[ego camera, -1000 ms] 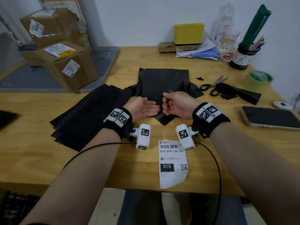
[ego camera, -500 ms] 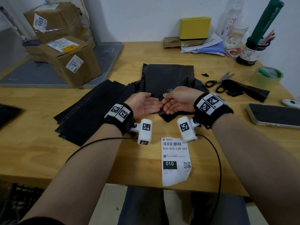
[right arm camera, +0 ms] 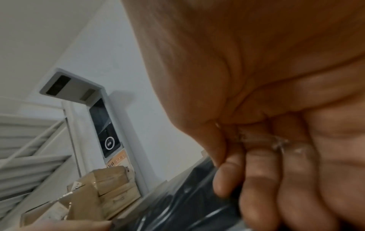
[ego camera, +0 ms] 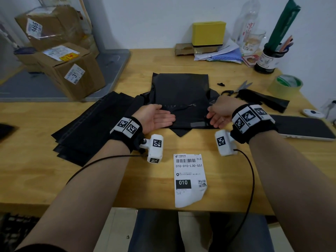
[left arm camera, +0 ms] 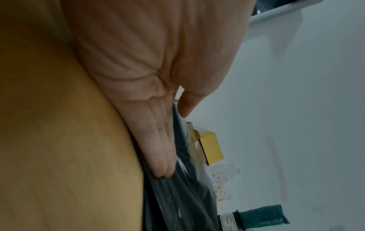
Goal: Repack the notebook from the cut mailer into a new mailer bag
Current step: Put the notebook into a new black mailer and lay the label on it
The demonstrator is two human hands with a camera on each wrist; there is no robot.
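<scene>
A black mailer bag [ego camera: 181, 91] lies flat in the middle of the wooden table [ego camera: 145, 188], its near flap folded over. No notebook is in sight. My left hand [ego camera: 160, 118] rests edge-on against the flap's left side, fingers straight and together; the left wrist view shows these fingers [left arm camera: 164, 156] against the black plastic [left arm camera: 177, 200]. My right hand [ego camera: 216, 117] touches the flap's right side. Its fingers [right arm camera: 256, 179] bend a little and press on the black film [right arm camera: 187, 203]. A thin clear strip [right arm camera: 262, 139] lies across them.
A stack of black mailers [ego camera: 87, 128] lies left, a shipping label [ego camera: 189, 179] at the near edge. Scissors [ego camera: 236, 90], a black offcut [ego camera: 263, 100], a tape roll [ego camera: 285, 84] and a phone [ego camera: 305, 128] sit right. Cardboard boxes [ego camera: 72, 73] stand far left.
My hands were together at the middle of the flap; they have slid apart to its left and right ends. The right hand's fingers have uncurled.
</scene>
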